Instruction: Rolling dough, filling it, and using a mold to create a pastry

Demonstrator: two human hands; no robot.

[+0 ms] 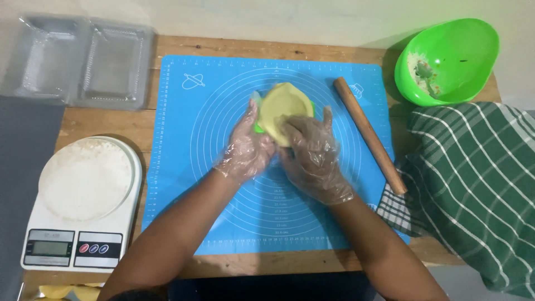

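Note:
A round sheet of pale yellow dough (pixel 284 106) lies over a small green mould (pixel 258 127) at the middle of a blue silicone baking mat (pixel 223 212). Both my hands wear clear plastic gloves. My left hand (pixel 248 149) cups the mould and dough from the left side. My right hand (pixel 312 156) rests its fingers on the dough's near edge and presses it. Most of the mould is hidden under the dough and my hands.
A wooden rolling pin (pixel 369 134) lies on the mat's right part. A green bowl (pixel 451 58) with scraps stands far right, above a green checked cloth (pixel 479 178). At left are a white kitchen scale (pixel 83 206) with a floured top and clear plastic trays (pixel 83 61).

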